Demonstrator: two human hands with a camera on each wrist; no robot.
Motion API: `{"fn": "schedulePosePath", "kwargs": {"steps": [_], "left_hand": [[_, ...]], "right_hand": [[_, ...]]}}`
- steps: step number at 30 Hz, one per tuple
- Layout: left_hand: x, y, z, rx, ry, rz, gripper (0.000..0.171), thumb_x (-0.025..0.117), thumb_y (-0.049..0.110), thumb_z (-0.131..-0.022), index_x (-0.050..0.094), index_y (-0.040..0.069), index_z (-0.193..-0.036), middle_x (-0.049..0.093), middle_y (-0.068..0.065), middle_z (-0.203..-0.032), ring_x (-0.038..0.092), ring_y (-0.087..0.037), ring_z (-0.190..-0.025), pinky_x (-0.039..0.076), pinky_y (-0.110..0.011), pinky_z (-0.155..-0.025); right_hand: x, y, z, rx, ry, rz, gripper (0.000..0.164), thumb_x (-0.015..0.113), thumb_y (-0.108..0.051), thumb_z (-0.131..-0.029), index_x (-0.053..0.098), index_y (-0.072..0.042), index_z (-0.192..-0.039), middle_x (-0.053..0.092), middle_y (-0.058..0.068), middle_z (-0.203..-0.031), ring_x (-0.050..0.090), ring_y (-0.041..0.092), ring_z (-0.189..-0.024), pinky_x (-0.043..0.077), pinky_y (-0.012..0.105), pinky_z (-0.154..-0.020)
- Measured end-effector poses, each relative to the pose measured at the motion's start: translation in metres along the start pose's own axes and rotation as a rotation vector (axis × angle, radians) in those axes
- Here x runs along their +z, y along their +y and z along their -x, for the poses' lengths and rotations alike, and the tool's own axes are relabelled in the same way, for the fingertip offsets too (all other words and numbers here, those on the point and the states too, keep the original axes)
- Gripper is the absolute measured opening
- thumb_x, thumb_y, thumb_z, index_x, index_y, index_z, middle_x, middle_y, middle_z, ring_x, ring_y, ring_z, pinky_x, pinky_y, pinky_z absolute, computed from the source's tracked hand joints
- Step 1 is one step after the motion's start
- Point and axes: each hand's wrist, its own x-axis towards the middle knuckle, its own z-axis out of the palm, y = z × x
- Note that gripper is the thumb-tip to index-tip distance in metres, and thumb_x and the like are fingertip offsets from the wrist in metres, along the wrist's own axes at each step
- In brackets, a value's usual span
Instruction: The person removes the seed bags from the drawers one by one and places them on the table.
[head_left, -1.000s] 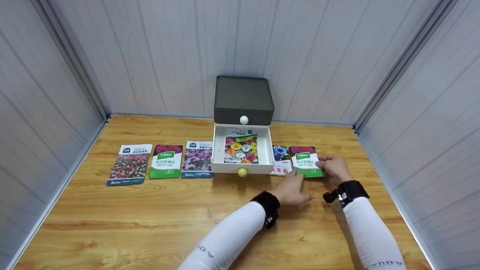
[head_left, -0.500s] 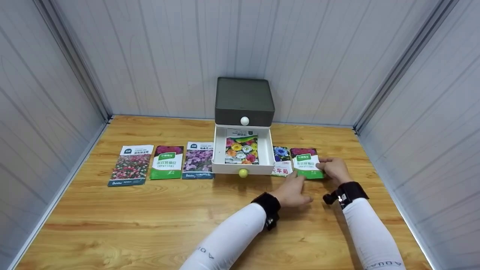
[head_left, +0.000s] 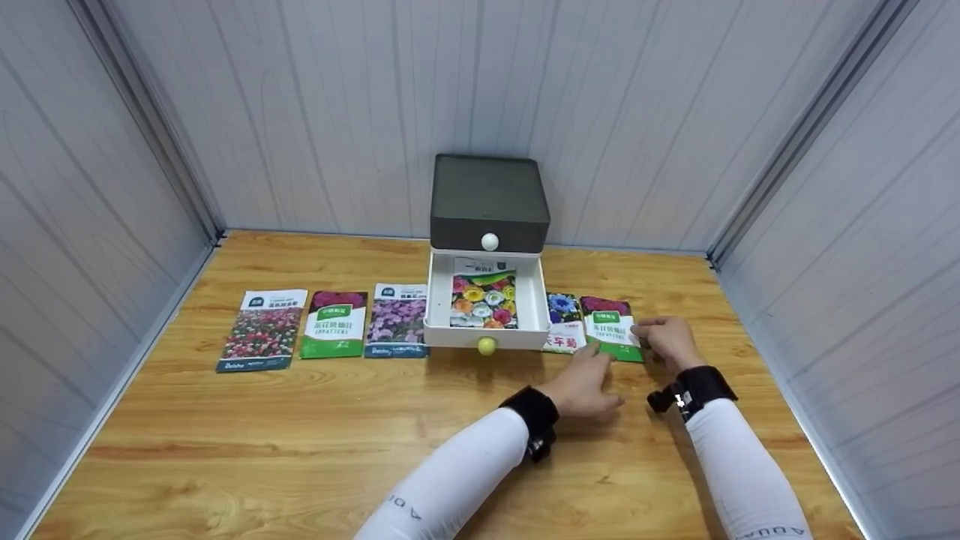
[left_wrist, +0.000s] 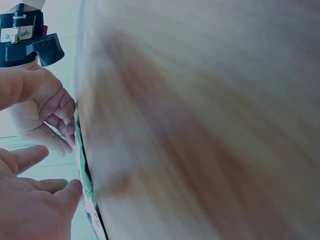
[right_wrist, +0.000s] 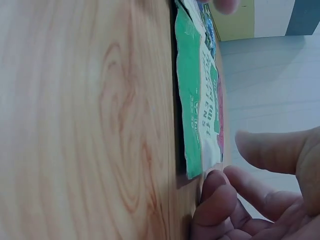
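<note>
A green, white and magenta impatiens seed packet (head_left: 611,330) lies slightly turned on the table, right of the drawer unit. My left hand (head_left: 587,384) reaches in from the front, fingertips at the packet's lower left corner, fingers fairly straight. On the packet's other side, my right hand (head_left: 670,343) has its fingertips right at the right edge. In the right wrist view, the right hand's loosely bent fingers (right_wrist: 217,205) meet the packet's edge, with the thumb apart from them. A blue-flowered seed packet (head_left: 564,322) lies just left, partly hidden by the drawer.
A small unit with a dark top (head_left: 489,193) stands at the back. Its white lower drawer (head_left: 532,300) is pulled out, holding a colourful flower packet (head_left: 484,300). Left of it lie a purple-flowered packet (head_left: 396,322), another impatiens packet (head_left: 334,326) and a red-flowered packet (head_left: 262,330).
The impatiens packet between my hands has turned slightly, its lower edge shifting a little towards me. Both hands stay at its sides with only slight movement.
</note>
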Motion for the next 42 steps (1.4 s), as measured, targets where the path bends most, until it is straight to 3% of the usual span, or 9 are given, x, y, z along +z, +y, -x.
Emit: {"fn": "schedulePosePath", "kwargs": {"steps": [7, 12, 17, 22, 26, 32, 36, 42], "left_hand": [[-0.018, 0.000, 0.004, 0.056, 0.018, 0.007, 0.073, 0.078, 0.037, -0.105, 0.049, 0.007, -0.165, 0.050, -0.011, -0.169, 0.046, -0.023, -0.157, 0.037, -0.033, -0.128], [-0.036, 0.005, 0.012, 0.103, 0.032, 0.106, 0.071, 0.076, 0.039, -0.106, 0.050, 0.008, -0.164, 0.055, -0.009, -0.165, 0.049, -0.020, -0.153, 0.039, -0.032, -0.126], [-0.063, 0.009, 0.022, 0.141, 0.067, 0.179, 0.070, 0.076, 0.037, -0.107, 0.051, 0.005, -0.164, 0.055, -0.011, -0.165, 0.052, -0.023, -0.151, 0.042, -0.033, -0.125], [-0.094, 0.005, 0.036, 0.152, 0.101, 0.351, 0.068, 0.076, 0.034, -0.108, 0.051, 0.006, -0.164, 0.058, -0.008, -0.162, 0.060, -0.025, -0.143, 0.052, -0.030, -0.114], [-0.118, -0.001, 0.050, 0.157, 0.147, 0.479, 0.064, 0.075, 0.033, -0.108, 0.053, 0.005, -0.161, 0.062, -0.009, -0.155, 0.065, -0.026, -0.136, 0.057, -0.030, -0.107], [-0.149, -0.020, 0.066, 0.089, 0.283, 0.484, 0.062, 0.074, 0.033, -0.109, 0.054, 0.004, -0.160, 0.060, -0.015, -0.157, 0.065, -0.027, -0.135, 0.056, -0.036, -0.111], [-0.164, -0.035, 0.074, -0.002, 0.381, 0.513, 0.059, 0.070, 0.033, -0.111, 0.054, 0.001, -0.158, 0.063, -0.018, -0.152, 0.067, -0.033, -0.130, 0.059, -0.043, -0.108], [-0.179, -0.056, 0.081, -0.167, 0.467, 0.389, 0.064, 0.062, 0.045, -0.114, 0.054, -0.002, -0.157, 0.061, -0.019, -0.154, 0.061, -0.032, -0.140, 0.051, -0.046, -0.118]], "right_hand": [[0.003, -0.008, 0.006, -0.025, 0.025, 0.003, 0.049, 0.068, -0.021, -0.111, 0.061, 0.010, -0.148, 0.069, 0.012, -0.103, 0.060, 0.015, -0.077, 0.050, 0.025, -0.063], [0.012, -0.020, 0.013, -0.115, 0.072, -0.008, 0.049, 0.067, -0.024, -0.112, 0.063, 0.008, -0.149, 0.068, 0.024, -0.125, 0.065, 0.020, -0.094, 0.053, 0.023, -0.070], [0.026, -0.038, 0.026, -0.194, 0.069, -0.033, 0.049, 0.067, -0.028, -0.113, 0.064, 0.004, -0.150, 0.068, 0.023, -0.133, 0.064, 0.025, -0.103, 0.051, 0.022, -0.070], [0.039, -0.058, 0.039, -0.267, 0.038, -0.020, 0.050, 0.066, -0.030, -0.113, 0.063, 0.003, -0.151, 0.070, 0.020, -0.129, 0.067, 0.028, -0.103, 0.054, 0.027, -0.072], [0.050, -0.078, 0.049, -0.313, 0.007, -0.045, 0.048, 0.069, -0.028, -0.112, 0.065, 0.003, -0.148, 0.072, 0.014, -0.119, 0.067, 0.020, -0.094, 0.053, 0.026, -0.069], [0.072, -0.104, 0.063, -0.399, -0.009, -0.066, 0.039, 0.072, -0.023, -0.110, 0.071, 0.006, -0.137, 0.072, 0.011, -0.102, 0.067, 0.016, -0.085, 0.053, 0.023, -0.066], [0.089, -0.121, 0.069, -0.466, -0.015, -0.017, 0.035, 0.074, -0.019, -0.108, 0.074, 0.007, -0.131, 0.074, 0.015, -0.107, 0.068, 0.019, -0.089, 0.056, 0.023, -0.071], [0.114, -0.142, 0.076, -0.553, -0.040, 0.128, 0.032, 0.074, -0.017, -0.107, 0.076, 0.007, -0.128, 0.077, 0.018, -0.110, 0.072, 0.026, -0.094, 0.057, 0.026, -0.076]]}}
